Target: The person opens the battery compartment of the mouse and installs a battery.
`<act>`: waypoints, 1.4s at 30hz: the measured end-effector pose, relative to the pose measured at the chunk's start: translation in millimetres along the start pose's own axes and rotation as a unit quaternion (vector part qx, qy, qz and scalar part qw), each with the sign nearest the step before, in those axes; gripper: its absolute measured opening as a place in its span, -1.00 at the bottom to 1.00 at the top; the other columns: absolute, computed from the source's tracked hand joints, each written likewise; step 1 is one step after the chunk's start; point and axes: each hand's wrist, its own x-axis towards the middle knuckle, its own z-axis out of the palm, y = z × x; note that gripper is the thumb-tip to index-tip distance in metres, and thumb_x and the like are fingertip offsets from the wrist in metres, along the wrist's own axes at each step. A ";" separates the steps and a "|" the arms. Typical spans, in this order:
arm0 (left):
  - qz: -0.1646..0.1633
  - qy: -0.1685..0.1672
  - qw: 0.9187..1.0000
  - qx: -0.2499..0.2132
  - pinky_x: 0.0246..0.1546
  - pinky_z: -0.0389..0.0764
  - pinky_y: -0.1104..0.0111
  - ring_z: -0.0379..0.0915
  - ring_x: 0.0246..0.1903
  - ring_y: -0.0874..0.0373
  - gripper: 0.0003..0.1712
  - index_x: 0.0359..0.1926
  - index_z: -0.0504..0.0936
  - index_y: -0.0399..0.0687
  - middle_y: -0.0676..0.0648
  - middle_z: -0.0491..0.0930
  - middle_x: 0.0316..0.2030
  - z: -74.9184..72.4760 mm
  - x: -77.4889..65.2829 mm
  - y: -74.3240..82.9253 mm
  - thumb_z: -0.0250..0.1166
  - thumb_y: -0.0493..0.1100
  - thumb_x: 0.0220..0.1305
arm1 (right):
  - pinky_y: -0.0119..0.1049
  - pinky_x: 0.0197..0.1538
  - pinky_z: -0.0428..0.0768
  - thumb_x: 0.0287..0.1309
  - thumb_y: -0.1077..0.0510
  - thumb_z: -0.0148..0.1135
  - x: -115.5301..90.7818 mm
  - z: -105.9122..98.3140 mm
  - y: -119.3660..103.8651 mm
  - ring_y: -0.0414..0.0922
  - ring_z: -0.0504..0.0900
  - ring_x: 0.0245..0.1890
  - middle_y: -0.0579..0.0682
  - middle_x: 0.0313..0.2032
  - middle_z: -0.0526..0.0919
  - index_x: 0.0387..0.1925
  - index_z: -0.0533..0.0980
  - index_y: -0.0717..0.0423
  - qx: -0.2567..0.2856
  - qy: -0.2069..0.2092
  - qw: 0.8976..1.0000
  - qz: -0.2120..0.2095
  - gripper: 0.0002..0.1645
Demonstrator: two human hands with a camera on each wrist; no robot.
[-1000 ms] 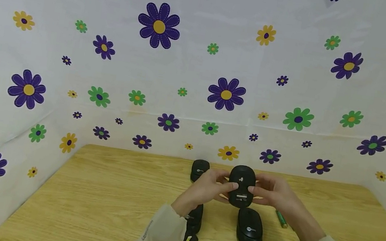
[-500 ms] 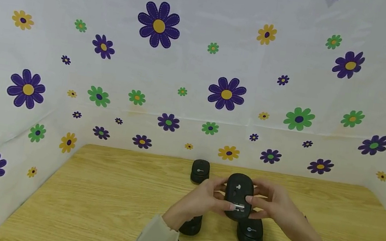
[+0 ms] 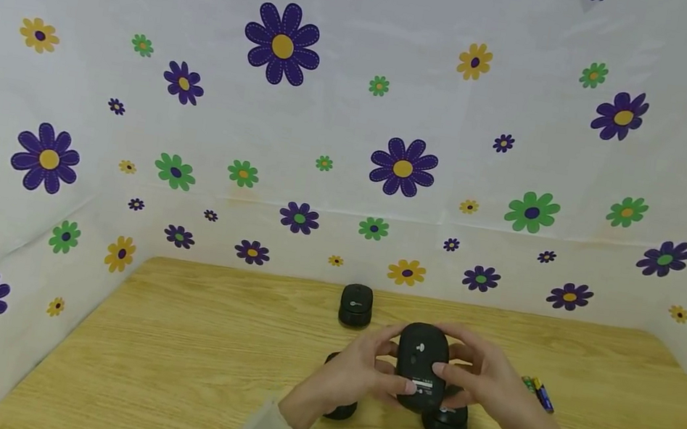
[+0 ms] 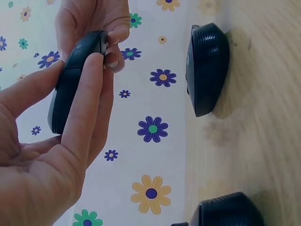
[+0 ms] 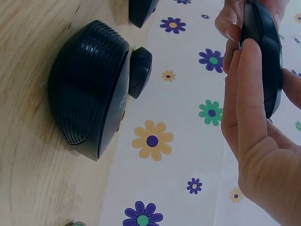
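Black and rounded, the held mouse (image 3: 418, 364) is hanging between the two hands, appearing above and left of the parked mouse (image 3: 447, 427) and overlapping it in the head view; whether it is lying directly over that one, I cannot tell. Its long axis is running nearly upright in that view, its printed underside facing the person. Neither hand is lying nearer: the left hand (image 3: 355, 366) is gripping the left edge, the right hand (image 3: 482, 373) the right edge, with the left thumb (image 3: 400, 385) pressing slightly lower than the right thumb (image 3: 451, 373). Left of the parked mouse, another mouse (image 3: 344, 411) is sitting partly hidden; beyond it and leftward, a far mouse (image 3: 356, 306) is standing; rightward and farther off, what look like batteries (image 3: 541, 394) are lying.
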 end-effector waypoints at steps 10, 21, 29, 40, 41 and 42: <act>0.002 -0.005 1.000 0.007 -0.28 0.78 0.05 0.68 -0.13 -0.08 -0.06 0.56 0.13 -0.15 -0.18 0.59 -0.03 3.0 -8.5 -4.8 0.30 -0.53 0.23 | 0.00 -0.29 0.78 0.41 0.27 0.20 -4.1 4.7 4.1 0.09 0.68 -0.10 0.28 0.01 0.54 0.50 0.06 0.40 0.000 -0.005 1.000 0.007 -0.21; 0.000 -0.019 1.000 -0.001 -0.22 0.77 0.06 0.68 -0.11 -0.04 -0.08 0.57 0.14 -0.12 -0.17 0.67 -0.10 5.2 -14.4 -5.5 0.31 -0.49 0.26 | 0.01 -0.29 0.78 0.40 0.28 0.21 -8.9 6.3 4.6 0.09 0.67 -0.09 0.24 -0.02 0.55 0.49 0.09 0.38 -0.002 -0.005 1.000 0.013 -0.23; 0.003 -0.020 1.000 0.015 -0.22 0.77 0.03 0.68 -0.14 0.02 -0.11 0.55 0.20 -0.10 -0.14 0.67 -0.13 4.2 -15.0 -5.6 0.32 -0.48 0.27 | 0.01 -0.30 0.78 0.39 0.29 0.22 -9.0 8.8 6.2 0.10 0.68 -0.09 0.26 -0.01 0.54 0.48 0.08 0.40 -0.002 -0.001 1.000 0.011 -0.22; 0.007 -0.022 1.000 0.019 -0.23 0.78 0.07 0.68 -0.15 0.01 -0.12 0.55 0.20 -0.12 -0.13 0.67 -0.15 5.7 -13.3 -6.1 0.32 -0.48 0.26 | -0.03 -0.34 0.79 0.38 0.28 0.23 -10.8 13.4 5.1 0.12 0.67 -0.09 0.32 0.02 0.53 0.45 0.15 0.40 -0.039 0.025 0.999 0.012 -0.26; 0.007 -0.023 1.000 0.019 -0.23 0.78 0.07 0.69 -0.15 0.01 -0.12 0.54 0.20 -0.12 -0.13 0.67 -0.15 5.9 -13.1 -6.1 0.32 -0.49 0.26 | -0.03 -0.34 0.79 0.38 0.28 0.23 -10.9 13.8 5.0 0.12 0.67 -0.09 0.32 0.02 0.53 0.44 0.16 0.39 -0.042 0.026 0.999 0.011 -0.27; 0.007 -0.022 1.000 0.019 -0.23 0.78 0.07 0.69 -0.15 0.01 -0.12 0.54 0.21 -0.12 -0.13 0.67 -0.16 6.1 -13.0 -5.9 0.32 -0.49 0.26 | -0.03 -0.34 0.79 0.38 0.28 0.24 -11.0 14.1 4.9 0.12 0.67 -0.09 0.32 0.02 0.53 0.44 0.16 0.39 -0.045 0.028 0.999 0.010 -0.27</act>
